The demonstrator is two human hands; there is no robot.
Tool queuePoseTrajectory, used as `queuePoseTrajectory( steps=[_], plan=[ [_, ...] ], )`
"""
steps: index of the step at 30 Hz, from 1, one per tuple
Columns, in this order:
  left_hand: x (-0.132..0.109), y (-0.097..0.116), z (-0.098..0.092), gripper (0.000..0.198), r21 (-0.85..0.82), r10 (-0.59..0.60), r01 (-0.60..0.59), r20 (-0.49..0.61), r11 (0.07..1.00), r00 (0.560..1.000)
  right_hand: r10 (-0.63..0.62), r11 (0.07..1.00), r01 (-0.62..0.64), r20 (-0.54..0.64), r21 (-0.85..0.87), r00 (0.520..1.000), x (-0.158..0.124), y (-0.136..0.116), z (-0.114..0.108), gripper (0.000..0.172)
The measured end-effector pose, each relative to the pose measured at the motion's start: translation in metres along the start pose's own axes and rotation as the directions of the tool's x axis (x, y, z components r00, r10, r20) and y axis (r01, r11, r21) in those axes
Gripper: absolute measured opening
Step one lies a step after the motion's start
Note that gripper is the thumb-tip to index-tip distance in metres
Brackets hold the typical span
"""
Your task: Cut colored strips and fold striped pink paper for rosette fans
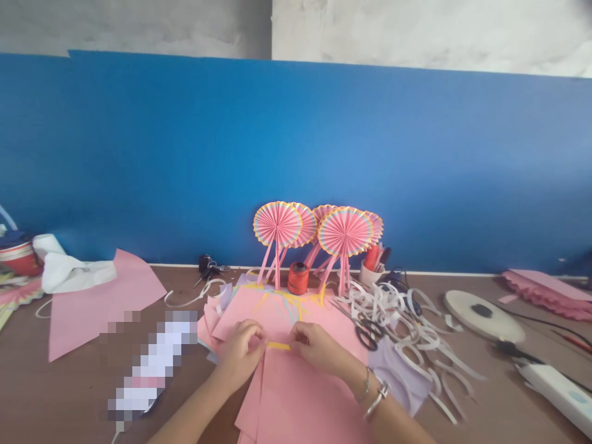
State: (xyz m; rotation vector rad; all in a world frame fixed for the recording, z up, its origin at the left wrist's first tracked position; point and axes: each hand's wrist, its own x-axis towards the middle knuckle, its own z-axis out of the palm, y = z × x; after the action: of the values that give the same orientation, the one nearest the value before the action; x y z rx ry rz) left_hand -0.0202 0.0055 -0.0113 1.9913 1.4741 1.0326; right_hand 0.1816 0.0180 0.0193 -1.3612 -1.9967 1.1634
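Between my fingertips a short yellow strip [279, 346] lies across the far edge of a pink paper sheet [309, 394]. My left hand [243, 353] is closed in a pinch at the strip's left end. At its right end my right hand [319, 350] pinches too, with curled fingers. More pink sheets [250, 401] stick out under the left side of the front sheet. Beyond my hands, thin yellow and pale blue strips [287, 303] are scattered on another pink sheet [245, 305]. Black-handled scissors [369, 333] lie to the right of my right hand.
Pink pleated paper fans [345, 231] stand against the blue wall panel [185, 154], with a red spool [298, 279] before them. Curled white strips [383, 305] pile up at right, near a cream round disc [483, 316] and a white power strip [557, 394]. A pink sheet [92, 314] lies left.
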Motion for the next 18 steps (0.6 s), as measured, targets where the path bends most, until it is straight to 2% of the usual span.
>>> queuePoseTrajectory(
  steps=[9,15,18],
  plan=[
    [-0.0001,-0.0057,0.0024,0.015,0.024,-0.013,0.013,0.020,1.000,1.000,-0.009,1.000,0.009,0.000,0.009,1.000,-0.0019,0.0034,0.0000,0.012],
    [-0.0002,-0.0037,0.0016,0.027,-0.024,0.037,-0.037,-0.001,0.999,0.999,-0.046,0.999,0.046,-0.013,-0.017,0.999,-0.0007,0.0048,0.0008,0.011],
    [-0.0004,-0.0020,0.0016,0.024,-0.016,0.021,-0.021,0.021,1.000,1.000,-0.032,0.999,0.031,-0.021,-0.033,0.999,0.0002,0.0044,0.0009,0.011]
  ],
)
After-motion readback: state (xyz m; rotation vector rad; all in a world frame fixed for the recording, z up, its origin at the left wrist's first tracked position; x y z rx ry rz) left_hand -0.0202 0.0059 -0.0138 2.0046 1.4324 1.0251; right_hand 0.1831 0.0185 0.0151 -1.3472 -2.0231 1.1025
